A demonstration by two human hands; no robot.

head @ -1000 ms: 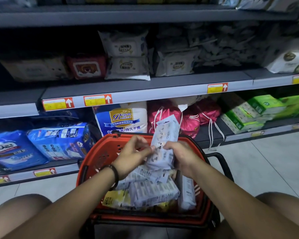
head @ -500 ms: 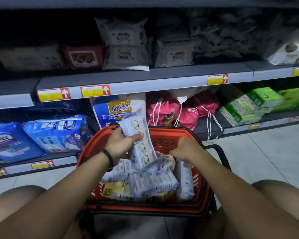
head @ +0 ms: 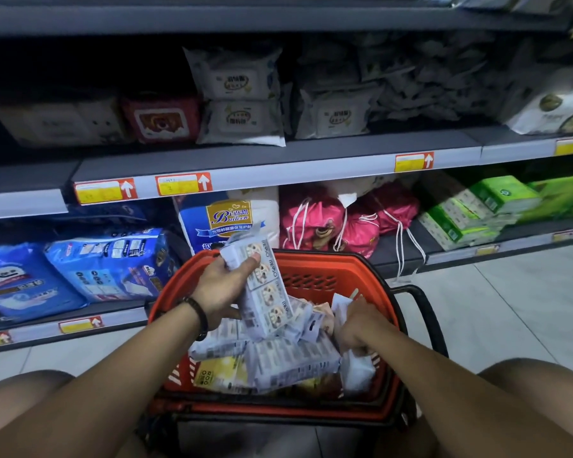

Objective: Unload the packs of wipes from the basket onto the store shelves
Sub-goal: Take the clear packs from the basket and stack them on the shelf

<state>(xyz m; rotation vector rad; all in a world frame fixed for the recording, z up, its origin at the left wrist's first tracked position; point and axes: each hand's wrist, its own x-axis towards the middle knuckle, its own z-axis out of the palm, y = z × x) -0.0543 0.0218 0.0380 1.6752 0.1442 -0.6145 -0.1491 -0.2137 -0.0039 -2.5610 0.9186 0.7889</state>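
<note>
Blue bags [head: 106, 266] lie on the bottom shelf [head: 119, 314] at far left. Next to them, the left hand [head: 222, 289], a dark band at its wrist, grips a strip of wipes [head: 267, 289] near its top. The strip hangs tilted above the left half of the red basket [head: 311, 276], its lower end touching the heap of packs [head: 291, 361] inside. Right of the heap, the right hand [head: 358, 328] is down in the basket, fingers curled round a white pack [head: 356, 371] that stands on edge against the right wall. Behind the basket are pink bags [head: 315, 223], and green boxes [head: 477, 209] lie further right.
</note>
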